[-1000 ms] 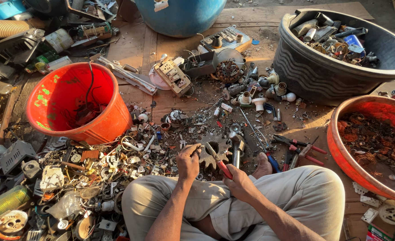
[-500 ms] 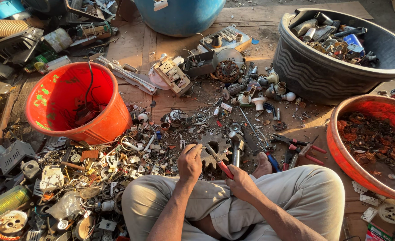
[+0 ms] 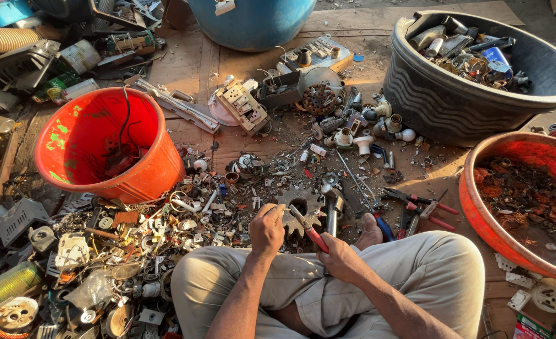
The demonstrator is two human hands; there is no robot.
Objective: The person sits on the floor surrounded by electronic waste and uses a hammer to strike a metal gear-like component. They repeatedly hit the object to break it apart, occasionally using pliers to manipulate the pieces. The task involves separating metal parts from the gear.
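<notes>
the left hand (image 3: 267,230) pinches a small scrap part, too small to identify, while the right hand (image 3: 336,256) is closed around red-handled metal pliers (image 3: 307,228) whose tips meet that part just in front of the knees. a toothed grey steel gear (image 3: 301,207) lies at twelve o'clock from the hands. judged good practice: bite close to the pinching fingers and pull along the pliers' axis.

floor: we see brown cardboard sheets (image 3: 196,63) laid flat, w/ scrap bits all over
light: warm low sun, long shadows
</notes>
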